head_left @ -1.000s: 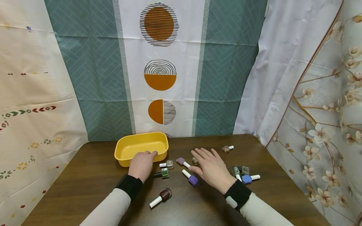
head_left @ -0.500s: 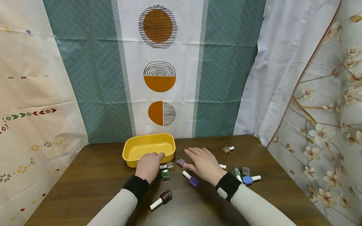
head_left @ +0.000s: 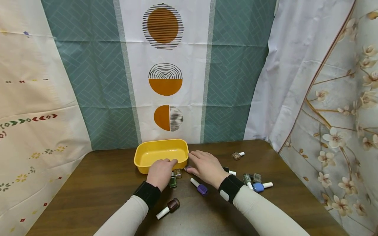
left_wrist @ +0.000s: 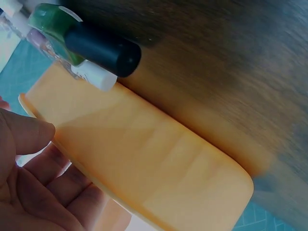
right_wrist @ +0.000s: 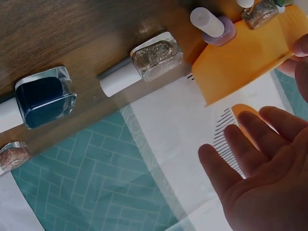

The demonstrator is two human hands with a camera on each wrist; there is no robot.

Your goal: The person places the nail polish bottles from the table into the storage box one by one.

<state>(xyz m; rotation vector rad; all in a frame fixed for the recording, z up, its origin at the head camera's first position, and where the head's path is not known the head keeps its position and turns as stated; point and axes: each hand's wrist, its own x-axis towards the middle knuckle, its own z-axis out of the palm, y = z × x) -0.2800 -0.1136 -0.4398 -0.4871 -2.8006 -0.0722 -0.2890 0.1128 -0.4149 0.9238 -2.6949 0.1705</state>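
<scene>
A yellow plastic tub (head_left: 160, 153) stands near the back edge of the brown table. My left hand (head_left: 160, 173) grips its front rim, thumb outside and fingers over the inner side, as the left wrist view shows. At the tub's right end is my right hand (head_left: 206, 167), its fingers extended and holding nothing. Close in front of the tub lie a green nail polish bottle (left_wrist: 53, 31) with a black cap and a glitter nail polish bottle (head_left: 177, 173). A lilac nail polish bottle (right_wrist: 221, 32) sits by the tub's right end, mostly hidden by my right hand in the head view.
A purple bottle (head_left: 202, 189) and a dark brown one (head_left: 173, 205) lie nearer the front. Right of my hand are a blue bottle (head_left: 258, 187) and several others; a brown glitter bottle (head_left: 236, 156) lies farther back. A patterned curtain (head_left: 165, 65) hangs behind the table.
The yellow tub has slid right with my left hand on its rim. My right hand has moved left to the tub's right end.
</scene>
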